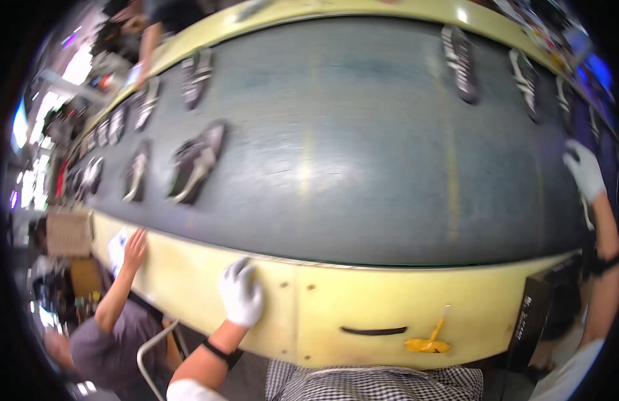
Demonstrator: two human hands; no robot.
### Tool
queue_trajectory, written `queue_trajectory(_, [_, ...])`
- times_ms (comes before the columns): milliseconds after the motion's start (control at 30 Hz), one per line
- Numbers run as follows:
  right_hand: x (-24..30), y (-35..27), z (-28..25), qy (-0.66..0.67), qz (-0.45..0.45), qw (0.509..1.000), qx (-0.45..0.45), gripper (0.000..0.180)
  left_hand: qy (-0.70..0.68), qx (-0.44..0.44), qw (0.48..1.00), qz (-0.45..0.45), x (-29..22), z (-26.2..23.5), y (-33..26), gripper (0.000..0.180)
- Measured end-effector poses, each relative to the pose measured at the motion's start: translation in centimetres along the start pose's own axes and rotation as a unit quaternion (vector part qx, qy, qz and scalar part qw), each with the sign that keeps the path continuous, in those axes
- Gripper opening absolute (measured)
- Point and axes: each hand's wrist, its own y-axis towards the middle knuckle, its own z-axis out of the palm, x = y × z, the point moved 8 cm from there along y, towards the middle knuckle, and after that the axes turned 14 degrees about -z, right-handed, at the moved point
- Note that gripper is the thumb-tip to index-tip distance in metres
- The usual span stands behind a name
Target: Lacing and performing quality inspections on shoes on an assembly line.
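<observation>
Scene: a wide dark conveyor belt curves across the middle of the frame, edged by a pale yellow ledge along its lower side.
Left hand: the left hand, in a white glove, lies palm down on the yellow ledge at lower centre-left, fingers loosely spread, gripping nothing.
Right hand: the right hand, also in a white glove, is stretched out to the right edge of the frame, over the far right end of the belt; blur hides whether it is open or closed on anything.
Nearest shoe part: a dark shoe piece with white stripes lies on the belt at upper right, above and to the left of the right hand, apart from it.
Other shoe parts: one more lies at top right; several lie in rows at upper left, the largest at.
On the ledge: a yellow brush and a thin dark strip lie at lower centre.
Other person: a bare hand rests on the ledge at lower left, the arm reaching up from below.
Foreground: checked cloth fills the bottom centre.
</observation>
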Motion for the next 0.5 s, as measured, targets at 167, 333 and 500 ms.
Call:
queue_trajectory(167, [18.9, -11.5, -2.2, 0.097, -0.181, 0.979, -0.003, 0.031, -0.257, -0.149, 0.938, -0.178, 8.5, -4.2, 10.6, 0.05])
queue_trajectory(333, [29.4, -22.7, 1.0, 0.189, -0.155, 0.947, 0.206, 0.033, -0.504, -0.017, 0.766, -0.399, 19.3, -2.0, 21.0, 0.084])
queue_trajectory(500, [32.8, -28.5, 4.6, 0.315, -0.036, 0.891, 0.326, 0.041, -0.183, 0.017, 0.896, -0.404, 19.0, 0.8, 23.3, 0.088])
